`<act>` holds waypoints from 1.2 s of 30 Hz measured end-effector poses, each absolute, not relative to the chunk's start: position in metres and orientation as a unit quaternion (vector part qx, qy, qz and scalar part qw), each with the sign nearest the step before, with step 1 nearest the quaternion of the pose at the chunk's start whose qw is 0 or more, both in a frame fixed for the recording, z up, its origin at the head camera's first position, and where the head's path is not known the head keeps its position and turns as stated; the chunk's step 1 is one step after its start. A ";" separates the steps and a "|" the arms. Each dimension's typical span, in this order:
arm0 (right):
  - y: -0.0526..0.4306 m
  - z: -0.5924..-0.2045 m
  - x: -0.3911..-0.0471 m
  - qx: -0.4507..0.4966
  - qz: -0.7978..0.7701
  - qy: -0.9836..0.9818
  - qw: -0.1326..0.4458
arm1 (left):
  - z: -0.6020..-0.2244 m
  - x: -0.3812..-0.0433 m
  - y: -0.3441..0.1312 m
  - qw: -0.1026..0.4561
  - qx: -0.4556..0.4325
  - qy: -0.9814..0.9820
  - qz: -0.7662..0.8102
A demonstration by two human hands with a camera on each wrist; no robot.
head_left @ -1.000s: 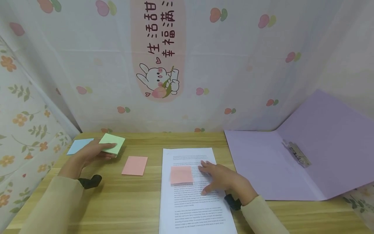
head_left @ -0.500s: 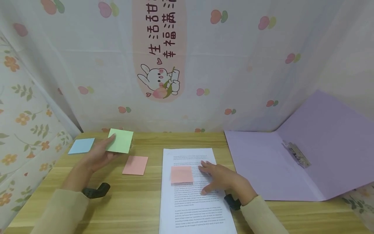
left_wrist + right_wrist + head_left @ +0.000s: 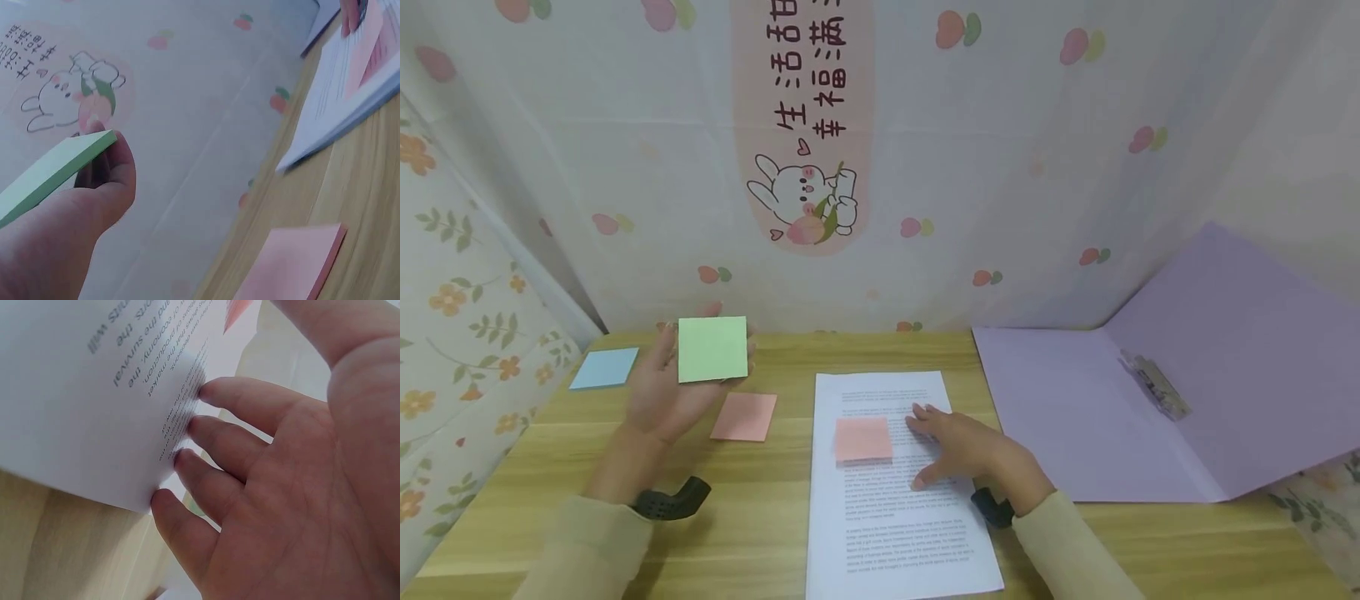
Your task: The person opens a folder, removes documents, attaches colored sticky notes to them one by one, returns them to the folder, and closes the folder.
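My left hand (image 3: 658,404) holds a green sticky note pad (image 3: 712,350) above the table, its thumb along the left edge and fingertips showing past the right edge. The left wrist view shows the thickness of the green pad (image 3: 59,169) with fingers curled behind it. Spread fingertips of my right hand (image 3: 977,454) rest on a stack of printed paper (image 3: 917,533); in the right wrist view the right hand (image 3: 269,469) touches the printed sheet (image 3: 81,412). A pink sticky note (image 3: 862,440) lies on that stack, left of the right fingers.
A pink sticky note pad (image 3: 744,417) lies between the left hand and the paper. Farther left is a blue sticky note pad (image 3: 605,368). At the right stands an open purple folder (image 3: 1067,400) with a metal clip (image 3: 1156,385). A patterned curtain (image 3: 1000,167) rises behind the table.
The left hand has lifted the green pad, moved it slightly right and turned palm up, so the pad now faces the head camera. The right hand stays on the paper.
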State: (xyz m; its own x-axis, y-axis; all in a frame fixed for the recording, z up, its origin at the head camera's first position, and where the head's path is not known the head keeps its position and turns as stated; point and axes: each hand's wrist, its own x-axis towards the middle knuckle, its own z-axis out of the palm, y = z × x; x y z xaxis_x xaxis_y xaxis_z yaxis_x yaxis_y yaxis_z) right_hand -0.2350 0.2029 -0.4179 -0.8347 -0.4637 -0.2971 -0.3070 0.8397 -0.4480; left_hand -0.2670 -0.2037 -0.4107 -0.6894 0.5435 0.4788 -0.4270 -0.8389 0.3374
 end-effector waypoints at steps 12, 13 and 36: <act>0.205 -0.415 -0.232 -0.196 -0.196 0.940 0.200 | -0.407 -0.258 -0.144 0.304 0.313 0.157 0.886; 0.204 -0.415 -0.231 -0.191 -0.194 0.941 0.200 | -0.407 -0.257 -0.140 0.300 0.316 0.164 0.885; 0.142 -0.362 -0.173 -0.356 -0.201 0.896 -0.173 | -0.398 -0.193 -0.050 0.307 0.196 0.370 0.854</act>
